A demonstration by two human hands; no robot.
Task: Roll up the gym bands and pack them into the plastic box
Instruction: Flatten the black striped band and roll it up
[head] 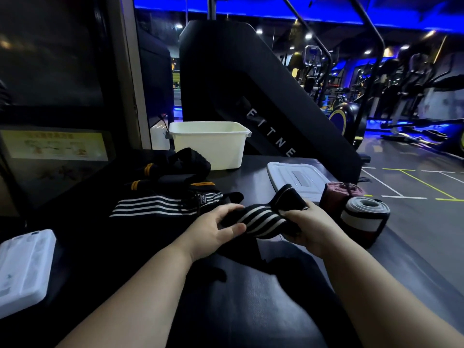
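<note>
Both hands gripping one black band with white stripes (261,219) just above the dark counter (251,172): left hand (213,229) clamped on its near-left end, right hand (308,227) closed around the partly rolled right end. Behind left hand, loose pile of unrolled bands (165,194), black with white and yellow stripes. White plastic box (211,146) open at counter's far side, contents not visible. Box lid (296,177) flat beside it. Two rolled bands at right edge: dark red roll (339,194), grey-white-red roll (364,217) nearer. White case (22,267) far left.
</note>
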